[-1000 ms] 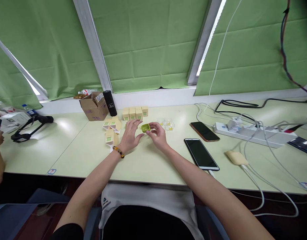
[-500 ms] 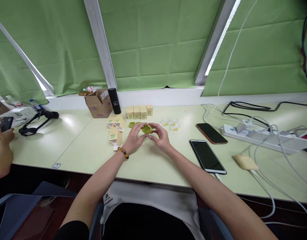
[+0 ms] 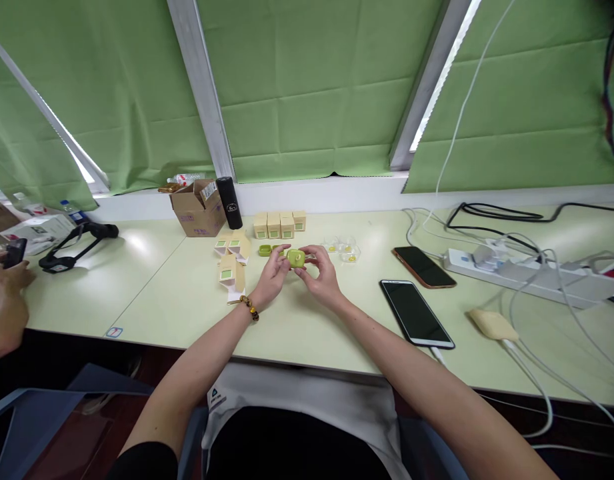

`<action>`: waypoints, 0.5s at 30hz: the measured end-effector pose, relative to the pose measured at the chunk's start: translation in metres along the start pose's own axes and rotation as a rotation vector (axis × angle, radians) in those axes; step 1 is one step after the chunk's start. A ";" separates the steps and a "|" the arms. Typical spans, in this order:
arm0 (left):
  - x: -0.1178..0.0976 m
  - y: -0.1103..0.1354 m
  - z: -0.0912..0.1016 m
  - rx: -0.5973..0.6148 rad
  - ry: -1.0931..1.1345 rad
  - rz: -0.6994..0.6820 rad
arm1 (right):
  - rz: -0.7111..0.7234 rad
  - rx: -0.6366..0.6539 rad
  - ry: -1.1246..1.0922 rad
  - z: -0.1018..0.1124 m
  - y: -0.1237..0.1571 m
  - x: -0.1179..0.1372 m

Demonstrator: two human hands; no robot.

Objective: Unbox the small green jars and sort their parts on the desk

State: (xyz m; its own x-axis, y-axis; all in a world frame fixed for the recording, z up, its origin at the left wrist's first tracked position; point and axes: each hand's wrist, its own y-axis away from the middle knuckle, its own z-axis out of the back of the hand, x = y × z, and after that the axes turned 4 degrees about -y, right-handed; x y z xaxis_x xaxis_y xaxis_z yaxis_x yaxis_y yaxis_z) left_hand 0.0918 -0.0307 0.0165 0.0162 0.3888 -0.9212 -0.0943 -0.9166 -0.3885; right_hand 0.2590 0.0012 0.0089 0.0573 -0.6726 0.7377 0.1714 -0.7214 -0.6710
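Between my hands, just above the table, is a small green case [image 3: 296,258] with rounded corners and a small mark on its face. My left hand [image 3: 271,275] pinches its left side with thumb and fingers. On the opposite side my right hand [image 3: 321,273] grips it by the fingertips. Other small green pieces [image 3: 265,250] lie just beyond my left hand, partly hidden by its fingers. Opened cream cartons [image 3: 231,273] with green labels lie to the left. Clear plastic packaging with yellow spots [image 3: 349,253] sits to the right.
Several closed cream boxes [image 3: 273,225] stand behind my hands, near a cardboard box [image 3: 199,212] and a black bottle [image 3: 229,203]. Two phones [image 3: 417,313], a power strip [image 3: 527,275] and loose cables occupy the right. At far left, another person's hands [image 3: 9,277] hold a dark phone.
The green case has turned in my fingers: its hollow side showed before, and now its closed, marked face shows. Both hands stay in nearly the same place.
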 end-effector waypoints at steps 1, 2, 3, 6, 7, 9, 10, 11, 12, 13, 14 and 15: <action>0.001 0.000 0.001 -0.005 -0.045 -0.009 | 0.002 0.006 -0.017 0.000 0.000 0.001; 0.001 0.000 0.001 -0.017 -0.102 -0.023 | 0.001 0.013 -0.033 0.000 0.001 0.002; 0.002 0.000 0.002 -0.033 -0.169 -0.045 | -0.004 0.020 -0.045 0.000 0.001 0.003; 0.002 0.000 0.004 -0.105 -0.366 -0.149 | -0.018 0.027 -0.063 -0.001 0.002 0.005; 0.002 0.000 0.004 -0.127 -0.413 -0.186 | -0.018 0.023 -0.059 -0.002 0.002 0.005; 0.001 0.000 0.005 -0.162 -0.484 -0.247 | -0.004 0.022 -0.039 -0.002 0.002 0.005; 0.001 -0.001 0.006 -0.176 -0.511 -0.272 | 0.012 0.025 -0.020 -0.002 0.002 0.005; 0.001 -0.001 0.006 -0.186 -0.534 -0.292 | 0.032 0.031 0.005 -0.002 0.002 0.004; 0.001 -0.001 0.007 -0.195 -0.553 -0.307 | 0.056 0.036 0.031 -0.002 0.002 0.004; 0.001 -0.002 0.007 -0.202 -0.567 -0.316 | 0.080 0.039 0.056 -0.002 0.002 0.003; 0.002 -0.003 0.008 -0.206 -0.574 -0.317 | 0.100 0.039 0.075 -0.002 0.002 0.003; 0.002 -0.003 0.008 -0.210 -0.573 -0.313 | 0.113 0.037 0.089 -0.001 0.002 0.002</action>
State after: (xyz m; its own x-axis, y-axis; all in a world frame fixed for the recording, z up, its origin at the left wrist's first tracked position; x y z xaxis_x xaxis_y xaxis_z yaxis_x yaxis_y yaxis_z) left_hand 0.0839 -0.0264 0.0158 -0.5237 0.5733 -0.6301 0.0247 -0.7291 -0.6839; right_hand 0.2579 -0.0016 0.0092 -0.0093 -0.7625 0.6469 0.2051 -0.6347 -0.7451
